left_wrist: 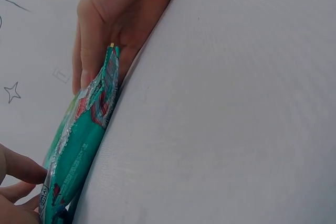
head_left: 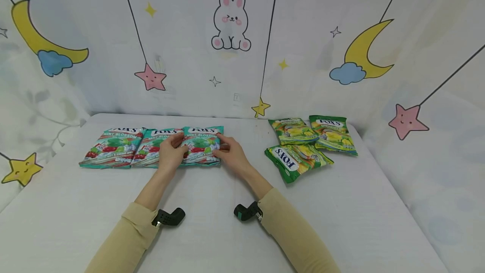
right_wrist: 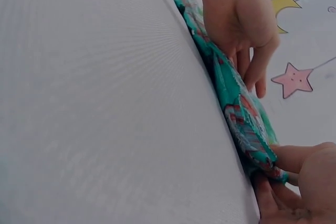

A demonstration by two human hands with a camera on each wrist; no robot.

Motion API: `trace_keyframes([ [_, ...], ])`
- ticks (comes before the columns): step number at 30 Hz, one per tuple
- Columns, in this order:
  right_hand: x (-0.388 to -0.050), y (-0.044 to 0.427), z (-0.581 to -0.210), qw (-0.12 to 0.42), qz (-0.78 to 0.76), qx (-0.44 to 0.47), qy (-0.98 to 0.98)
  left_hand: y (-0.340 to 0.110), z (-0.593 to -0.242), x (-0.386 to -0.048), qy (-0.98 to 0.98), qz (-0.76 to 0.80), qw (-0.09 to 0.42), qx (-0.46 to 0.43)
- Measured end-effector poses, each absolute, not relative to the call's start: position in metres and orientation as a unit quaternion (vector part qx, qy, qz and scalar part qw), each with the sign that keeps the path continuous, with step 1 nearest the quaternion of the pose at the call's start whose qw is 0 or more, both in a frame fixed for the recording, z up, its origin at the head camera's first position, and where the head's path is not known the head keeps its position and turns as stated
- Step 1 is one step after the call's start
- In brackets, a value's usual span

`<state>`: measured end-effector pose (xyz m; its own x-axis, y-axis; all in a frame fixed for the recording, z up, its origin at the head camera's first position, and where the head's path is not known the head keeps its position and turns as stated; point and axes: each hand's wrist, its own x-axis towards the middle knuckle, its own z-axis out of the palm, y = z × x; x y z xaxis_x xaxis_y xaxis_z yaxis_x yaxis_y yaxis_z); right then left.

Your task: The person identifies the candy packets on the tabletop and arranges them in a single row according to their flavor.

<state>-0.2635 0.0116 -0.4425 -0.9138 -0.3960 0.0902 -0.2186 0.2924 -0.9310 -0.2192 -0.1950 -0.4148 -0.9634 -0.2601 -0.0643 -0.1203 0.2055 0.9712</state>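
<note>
Three teal FOX'S candy bags lie side by side in a row at the back left of the table: a left bag (head_left: 111, 148), a middle bag (head_left: 148, 151) and a right bag (head_left: 201, 148). My right hand (head_left: 233, 155) pinches the right bag's right edge; in the right wrist view its thumb (right_wrist: 296, 157) lies over the edge and fingers go beneath. My left hand (head_left: 172, 153) lies over the seam between the middle and right bags. Its fingertips touch the right bag's upper side and partly cover the middle bag.
Three green and yellow FOX'S candy bags lie loosely at the back right: one at the back (head_left: 291, 130), one farther right (head_left: 333, 135) and one in front (head_left: 297, 161). Behind the white table (head_left: 212, 231) hangs a cartoon-printed cloth (head_left: 189, 41).
</note>
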Motion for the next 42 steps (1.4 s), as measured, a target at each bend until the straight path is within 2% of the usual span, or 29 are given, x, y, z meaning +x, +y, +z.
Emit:
trace_keyframes([
  [42, -0.2591, 0.0089, -0.4440, 0.060, -0.550, -0.161, 0.817, -0.1937, -0.4175, -0.2190, -0.771, -0.621, 0.077, 0.124],
])
